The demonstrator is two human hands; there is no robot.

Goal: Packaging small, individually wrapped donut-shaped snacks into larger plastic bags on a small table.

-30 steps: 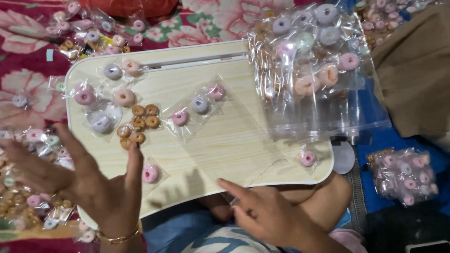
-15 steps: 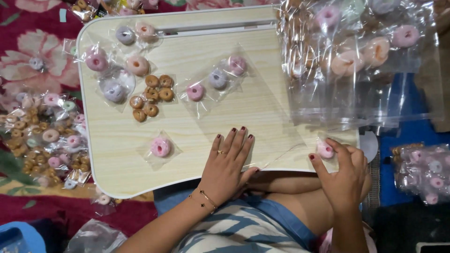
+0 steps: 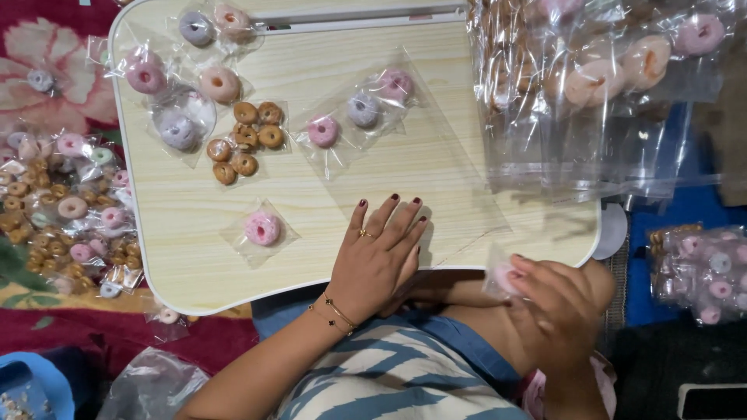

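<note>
- Half a second ago the right hand (image 3: 556,311) was at the near right corner of the tray (image 3: 389,187), fingers on a small packet (image 3: 502,278) with a pink ring inside. Now this hand has lifted the packet off the tray and holds it just past the near edge, over the lap.
- The packet is pinched between the thumb and the fingertips of the right hand; the hand is a little blurred, so the exact grip is not clear.
- The left hand (image 3: 377,257) has stayed almost where it was. It lies flat on the tray, palm down, fingers stretched and close together, pointing away from the person. It grasps nothing; it presses on a clear empty bag (image 3: 436,210) that lies on the wood.
- The left wrist is over the near edge of the tray, and the forearm goes back toward the body.
- Left of the left hand, apart from it, lies another single pink packet (image 3: 262,229).
- Farther up the tray are brown rings (image 3: 247,144) in a bag, and a big pile of bags (image 3: 591,85) at the right.
</note>
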